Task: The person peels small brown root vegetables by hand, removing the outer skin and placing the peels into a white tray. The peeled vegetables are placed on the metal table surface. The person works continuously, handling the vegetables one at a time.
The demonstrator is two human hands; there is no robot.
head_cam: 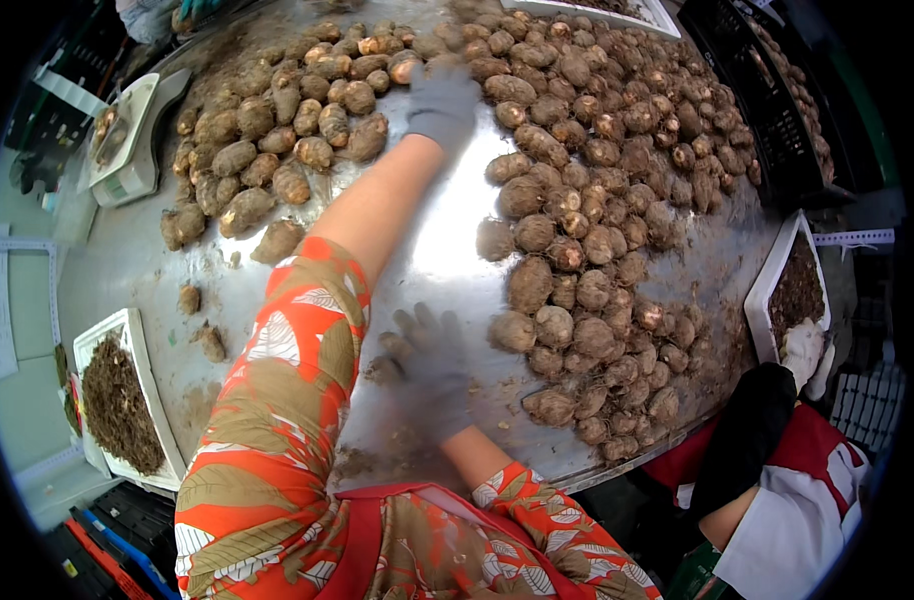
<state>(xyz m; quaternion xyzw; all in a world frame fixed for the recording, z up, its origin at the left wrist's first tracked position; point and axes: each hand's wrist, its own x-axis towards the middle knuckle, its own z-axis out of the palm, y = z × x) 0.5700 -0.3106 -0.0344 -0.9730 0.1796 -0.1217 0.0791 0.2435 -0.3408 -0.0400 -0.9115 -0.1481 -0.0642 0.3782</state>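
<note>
Many brown, hairy taro corms lie on a metal table, in a large heap at the centre right and a smaller group at the upper left. My left hand, in a grey glove, reaches far out between them, its blurred fingers at corms at the far end; whether it grips one is unclear. Nearer to me, my right hand, also grey-gloved and blurred, is low over the table with fingers spread. A dark, corm-like lump is by its fingertips. Two small corms lie apart on the left.
White trays of brown debris stand at the left and right. A scale is at the upper left, a black crate at the upper right. A co-worker's gloved hand touches the right tray; another person's gloved hand shows at top left.
</note>
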